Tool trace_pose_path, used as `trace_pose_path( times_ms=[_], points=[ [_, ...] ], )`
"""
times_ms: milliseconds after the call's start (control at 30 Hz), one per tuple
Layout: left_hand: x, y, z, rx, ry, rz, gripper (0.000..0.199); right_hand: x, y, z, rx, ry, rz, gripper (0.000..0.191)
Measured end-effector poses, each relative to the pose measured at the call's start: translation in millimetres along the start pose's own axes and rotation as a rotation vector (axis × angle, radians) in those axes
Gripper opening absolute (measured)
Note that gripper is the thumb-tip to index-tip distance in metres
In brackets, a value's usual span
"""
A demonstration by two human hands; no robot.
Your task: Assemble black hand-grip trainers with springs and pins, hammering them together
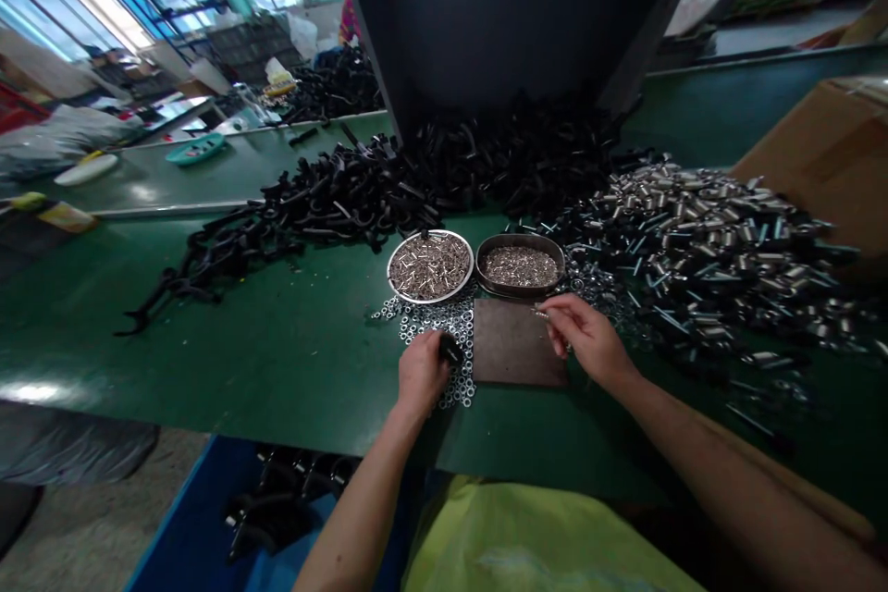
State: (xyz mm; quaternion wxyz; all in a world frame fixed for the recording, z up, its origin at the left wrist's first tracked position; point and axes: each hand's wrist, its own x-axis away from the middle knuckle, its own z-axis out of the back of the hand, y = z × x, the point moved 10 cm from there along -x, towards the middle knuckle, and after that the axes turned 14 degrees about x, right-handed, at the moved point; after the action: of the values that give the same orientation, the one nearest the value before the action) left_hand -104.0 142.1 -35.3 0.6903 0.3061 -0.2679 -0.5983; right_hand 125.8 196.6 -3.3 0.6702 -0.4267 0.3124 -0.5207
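Note:
My left hand (pixel 422 372) is closed around a black plastic part (pixel 450 349), just above scattered metal nuts (pixel 458 386) on the green table. Fingers and thumb of my right hand (pixel 586 336) pinch a small metal pin (pixel 540 312) over the right edge of a flat brown plate (pixel 517 347). Behind my hands stand a round dish (pixel 430 265) filled with small metal pins and an oval tin (pixel 522 265) of tiny metal pieces. How the black part is shaped inside my left fist is hidden.
Black plastic parts (pixel 333 190) spill from a large dark bin (pixel 513 28) across the back. At right lie heaped metal cylinders (pixel 700 213) beside a cardboard box (pixel 825 166). A blue crate (pixel 187 518) with black parts sits below the table edge. A person (pixel 352 14) is in the background.

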Motion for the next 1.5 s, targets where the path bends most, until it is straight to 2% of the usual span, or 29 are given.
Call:
trace_pose_path(
  times_ms=[100, 200, 300, 400, 567, 733, 900, 1033, 1133, 1233, 1300, 1367, 1433, 1500],
  points=[
    [8.8, -1.6, -2.4, 0.475, 0.036, 0.135, 0.014, 17.8, 14.9, -1.0, -0.281, -0.038, -0.163, 0.036],
    [26.2, 4.8, -25.2, 0.879, -0.016, 0.307, 0.028, 37.2, 14.1, -21.5, -0.444, -0.204, -0.232, 0.039],
    [41.3, 22.5, -44.3, 1.08, -0.085, 0.369, 0.037, 52.6, 6.2, -40.6, -0.455, -0.334, -0.224, 0.038],
    [47.3, 37.9, -50.1, 1.093, -0.134, 0.349, 0.037, 58.8, 2.1, -54.2, -0.434, -0.386, -0.212, 0.031],
    [46.2, 52.9, -46.9, 0.987, -0.207, 0.265, 0.031, 55.0, 4.0, -67.3, -0.409, -0.394, -0.227, 0.032],
    [45.6, 52.9, -41.9, 0.905, -0.218, 0.244, 0.027, 53.2, -0.2, -69.7, -0.414, -0.41, -0.215, 0.034],
    [47.3, 50.5, -48.0, 0.995, -0.258, 0.309, 0.029, 53.5, -7.7, -65.2, -0.393, -0.41, -0.164, 0.032],
    [47.6, 52.2, -51.7, 1.03, -0.27, 0.31, 0.03, 54.2, -5.0, -67.4, -0.379, -0.42, -0.16, 0.033],
    [47.3, 52.9, -50.8, 0.974, -0.271, 0.27, 0.028, 55.9, 2.0, -72.5, -0.409, -0.442, -0.21, 0.034],
    [45.1, 53.1, -41.3, 0.864, -0.21, 0.17, 0.018, 56.5, 6.6, -75.9, -0.492, -0.453, -0.274, 0.034],
    [44.1, 57.4, -34.0, 0.778, -0.165, 0.059, 0.01, 52.7, 5.1, -70.9, -0.458, -0.418, -0.24, 0.031],
    [44.9, 57.6, -34.1, 0.758, -0.141, 0.019, 0.008, 47.2, 1.0, -60.0, -0.308, -0.358, -0.151, 0.026],
    [47.4, 47.2, -47.2, 0.879, -0.16, 0.145, 0.01, 43.7, -4.2, -48.4, -0.122, -0.308, -0.066, 0.022],
    [55.0, 33.8, -71.6, 1.118, -0.207, 0.389, 0.019, 43.1, -9.9, -39.0, 0.018, -0.28, -0.013, 0.021]
  ],
)
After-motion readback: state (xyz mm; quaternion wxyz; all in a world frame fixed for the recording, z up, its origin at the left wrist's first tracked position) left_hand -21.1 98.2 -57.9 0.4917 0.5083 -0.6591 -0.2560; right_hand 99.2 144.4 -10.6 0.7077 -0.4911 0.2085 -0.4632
